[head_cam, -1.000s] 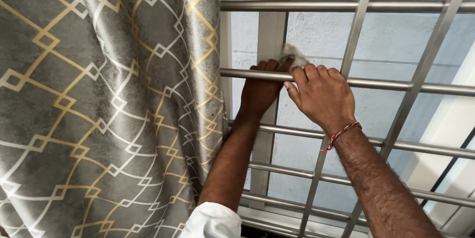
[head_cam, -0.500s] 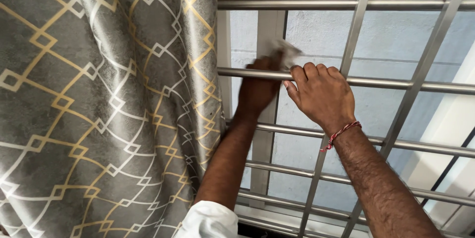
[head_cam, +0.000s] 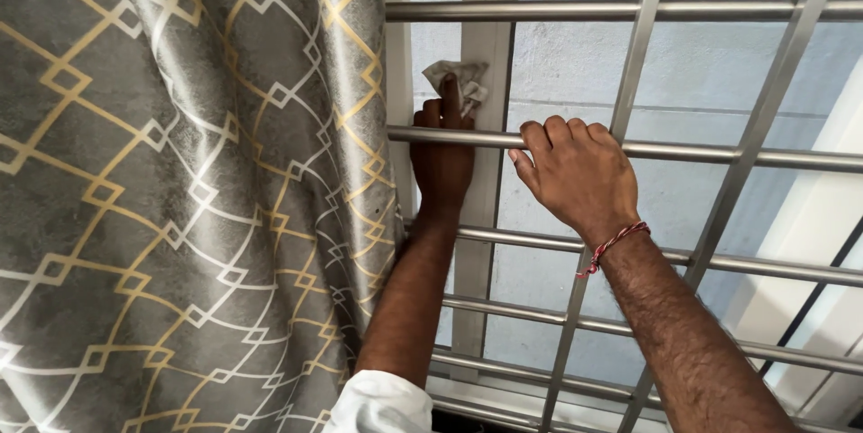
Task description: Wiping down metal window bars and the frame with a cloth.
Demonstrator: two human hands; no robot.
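The left hand [head_cam: 442,159] reaches through the metal window grille [head_cam: 629,150], behind its horizontal bar, and its fingers pinch a small crumpled white cloth [head_cam: 458,80] against the white window frame upright [head_cam: 485,172], with the cloth sitting just above the bar and partly hidden by the fingertips. The right hand [head_cam: 575,172] is just to the right of it on the near side, fingers curled together over the same horizontal bar and gripping it; a red and white thread band [head_cam: 616,244] circles its wrist. A white sleeve cuff [head_cam: 382,401] shows at the bottom edge on the left arm. To the left, touching the left forearm, hangs a grey curtain [head_cam: 180,199] with a gold and white diamond pattern. Beyond the grille lies a pale wall [head_cam: 575,64].
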